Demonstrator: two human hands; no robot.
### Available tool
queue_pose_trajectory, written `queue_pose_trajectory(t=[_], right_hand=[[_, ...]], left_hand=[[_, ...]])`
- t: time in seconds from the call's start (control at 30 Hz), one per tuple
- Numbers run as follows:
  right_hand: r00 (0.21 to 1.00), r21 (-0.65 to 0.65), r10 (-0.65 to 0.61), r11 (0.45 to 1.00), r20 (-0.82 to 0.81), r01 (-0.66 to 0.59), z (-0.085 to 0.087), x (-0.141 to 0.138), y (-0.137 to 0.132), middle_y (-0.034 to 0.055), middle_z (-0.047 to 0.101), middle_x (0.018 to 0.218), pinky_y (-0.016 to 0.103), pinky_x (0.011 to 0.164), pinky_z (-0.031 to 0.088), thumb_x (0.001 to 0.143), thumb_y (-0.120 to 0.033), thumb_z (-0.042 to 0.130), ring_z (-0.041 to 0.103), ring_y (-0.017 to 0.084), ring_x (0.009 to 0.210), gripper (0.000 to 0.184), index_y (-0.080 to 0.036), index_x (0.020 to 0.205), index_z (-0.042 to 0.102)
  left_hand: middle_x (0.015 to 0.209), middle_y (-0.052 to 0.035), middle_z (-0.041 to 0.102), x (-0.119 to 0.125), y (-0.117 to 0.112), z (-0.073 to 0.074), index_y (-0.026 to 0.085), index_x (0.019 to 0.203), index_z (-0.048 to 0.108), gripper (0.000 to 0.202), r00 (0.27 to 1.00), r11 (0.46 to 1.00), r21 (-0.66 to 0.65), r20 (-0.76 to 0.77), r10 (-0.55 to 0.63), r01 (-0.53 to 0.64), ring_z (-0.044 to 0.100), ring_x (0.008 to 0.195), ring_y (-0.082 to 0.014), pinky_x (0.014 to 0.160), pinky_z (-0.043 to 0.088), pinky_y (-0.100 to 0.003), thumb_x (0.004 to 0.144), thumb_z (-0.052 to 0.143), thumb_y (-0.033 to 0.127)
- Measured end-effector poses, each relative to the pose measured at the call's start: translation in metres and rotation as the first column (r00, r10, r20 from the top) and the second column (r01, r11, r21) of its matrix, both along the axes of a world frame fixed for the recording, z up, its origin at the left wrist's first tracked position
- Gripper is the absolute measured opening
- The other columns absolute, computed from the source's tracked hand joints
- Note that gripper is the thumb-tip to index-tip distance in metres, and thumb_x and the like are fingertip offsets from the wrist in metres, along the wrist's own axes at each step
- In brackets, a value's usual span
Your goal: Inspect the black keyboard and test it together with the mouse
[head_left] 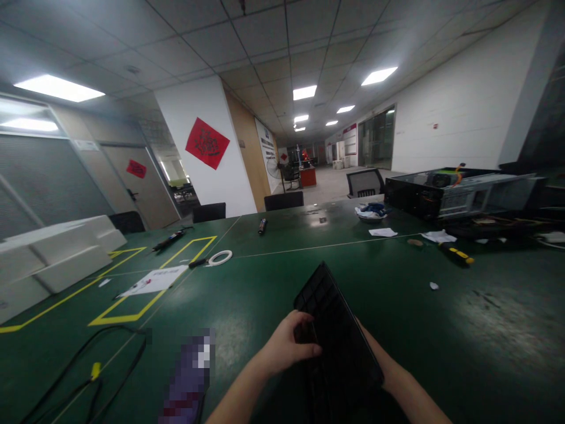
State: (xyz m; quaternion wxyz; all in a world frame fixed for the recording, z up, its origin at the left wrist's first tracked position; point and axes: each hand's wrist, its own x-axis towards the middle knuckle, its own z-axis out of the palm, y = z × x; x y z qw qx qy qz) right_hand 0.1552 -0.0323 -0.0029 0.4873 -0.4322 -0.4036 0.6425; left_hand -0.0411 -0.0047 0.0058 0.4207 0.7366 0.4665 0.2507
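Note:
A black rectangular plastic panel (338, 318), with a raised rim and a grid of ribs on its inner face, is held up at a tilt above the table's near side. My left hand (291, 347) is at its left edge, fingers curled and thumb lying over the ribbed side. My right hand (375, 353) supports the opposite long edge from behind; most of its fingers are hidden by the panel. The panel's lower end is dark and hard to make out.
The green table (265, 294) carries an open computer case (459, 191) and a yellow-black screwdriver (459, 254) at right. To the left are white foam blocks (57, 259), a paper sheet (154, 280), a white ring (219, 258), black cables (143, 347) and a blurred purple object (188, 377).

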Motion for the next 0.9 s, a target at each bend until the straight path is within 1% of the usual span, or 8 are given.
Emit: queue_pose_trajectory(t=[0.2,0.27,0.37,0.43,0.5,0.63,0.73,0.9], right_hand=[[1.0,-0.031,-0.005,1.0,-0.017,0.005,-0.003,-0.001,0.002,0.009,0.063,0.104,0.041,0.09,0.042,0.06,-0.052,0.063,0.057,0.026,0.101,0.049,-0.019,0.096,0.061],[0.995,0.061,0.047,0.997,0.084,-0.052,-0.007,-0.002,0.003,0.0092,0.062,0.106,0.042,0.09,0.042,0.068,-0.051,0.054,0.056,0.025,0.102,0.049,-0.019,0.105,0.057],[0.942,0.252,0.096,0.95,0.323,-0.183,-0.011,0.001,0.006,0.006,0.062,0.106,0.042,0.099,0.034,0.065,-0.036,0.062,0.047,0.026,0.113,0.042,-0.023,0.104,0.06],[0.862,0.306,0.079,0.915,0.5,-0.262,-0.01,0.005,0.007,0.0039,0.06,0.109,0.043,0.103,0.027,0.059,-0.023,0.067,0.041,0.026,0.118,0.042,-0.026,0.101,0.063],[0.79,0.275,0.081,0.912,0.608,-0.306,-0.007,0.008,0.007,0.0031,0.056,0.115,0.043,0.102,0.027,0.063,-0.021,0.064,0.041,0.024,0.117,0.043,-0.029,0.106,0.06],[0.762,0.207,0.116,0.927,0.638,-0.314,-0.001,0.01,0.003,0.0017,0.05,0.121,0.042,0.099,0.031,0.068,-0.025,0.06,0.045,0.022,0.113,0.043,-0.032,0.11,0.056],[0.764,0.207,0.12,0.926,0.634,-0.317,-0.003,0.008,0.002,0.0013,0.049,0.121,0.042,0.098,0.032,0.069,-0.025,0.06,0.045,0.023,0.113,0.042,-0.032,0.11,0.056],[0.771,0.243,0.109,0.914,0.627,-0.326,-0.014,0.008,0.007,0.0005,0.05,0.121,0.042,0.099,0.032,0.068,-0.023,0.059,0.044,0.023,0.115,0.043,-0.033,0.11,0.056]], left_hand=[[0.094,-0.0034,0.054,0.003,-0.004,0.007,0.016,0.091,0.058,0.036,0.974,0.963,0.268,-0.226,0.031,0.031,0.05,0.084,-0.0165,0.073,0.041,-0.027,0.057,0.069,0.025],[0.087,-0.002,0.055,-0.002,0.0,0.007,0.017,0.087,0.059,0.033,0.965,0.945,0.327,-0.247,0.086,-0.001,0.051,0.08,-0.0163,0.071,0.041,-0.026,0.056,0.069,0.025],[0.082,-0.002,0.058,-0.023,0.017,0.013,0.017,0.087,0.06,0.027,0.921,0.893,0.414,-0.251,0.297,-0.175,0.054,0.078,-0.0167,0.07,0.041,-0.026,0.062,0.063,0.028],[0.083,-0.0046,0.061,-0.044,0.034,0.022,0.016,0.088,0.062,0.028,0.825,0.833,0.431,-0.282,0.489,-0.346,0.057,0.078,-0.0187,0.068,0.041,-0.027,0.069,0.056,0.037],[0.085,-0.0083,0.064,-0.068,0.053,0.032,0.015,0.087,0.063,0.038,0.67,0.766,0.421,-0.383,0.636,-0.486,0.06,0.08,-0.0226,0.065,0.042,-0.029,0.073,0.049,0.048],[0.092,-0.0164,0.066,-0.108,0.084,0.04,0.012,0.084,0.066,0.051,0.376,0.681,0.432,-0.599,0.707,-0.591,0.061,0.087,-0.0305,0.065,0.044,-0.033,0.073,0.043,0.055],[0.098,-0.021,0.065,-0.126,0.096,0.033,0.008,0.088,0.067,0.054,0.309,0.701,0.456,-0.668,0.677,-0.549,0.061,0.091,-0.0337,0.069,0.046,-0.036,0.071,0.044,0.053],[0.097,-0.0253,0.065,-0.136,0.101,0.02,0.004,0.088,0.067,0.056,0.339,0.702,0.476,-0.64,0.69,-0.53,0.06,0.093,-0.036,0.076,0.045,-0.04,0.074,0.043,0.051]])
